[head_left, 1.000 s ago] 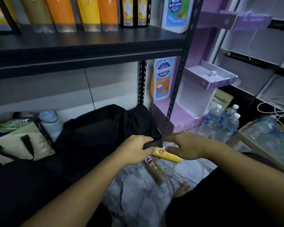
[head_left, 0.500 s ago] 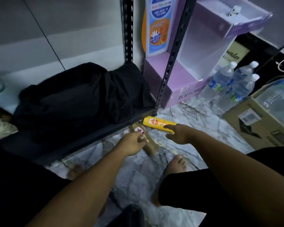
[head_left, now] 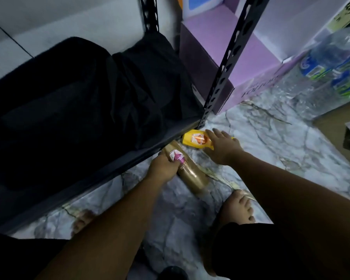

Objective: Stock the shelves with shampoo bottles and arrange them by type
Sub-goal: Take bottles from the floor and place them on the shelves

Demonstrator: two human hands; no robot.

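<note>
Both shampoo bottles lie on the marble floor (head_left: pixel 271 150), just in front of the bottom shelf (head_left: pixel 117 170) of the black rack. The left hand (head_left: pixel 163 168) grips the gold bottle (head_left: pixel 192 174) near its label, fingers clenched round it so that half the pink label and the bottle's upper side are covered. The bottle's far end runs up close to the shelf edge, but whether it touches is unclear. The right hand (head_left: pixel 223 147) lies over the yellow bottle (head_left: pixel 195 139) with its fingers (head_left: pixel 213 131) stretched out and released. It hides the bottle's right half and cap end, and the thumb is out of sight. A black bag (head_left: pixel 79 93) fills the shelf, its details lost in shadow. Beside the rack's upright (head_left: pixel 228 59) stands a purple box (head_left: pixel 253 57), its lettering cut off. The water bottles (head_left: pixel 331 63) at the right are smeared by blur. One bare foot (head_left: pixel 239 207) shows between the arms.
</note>
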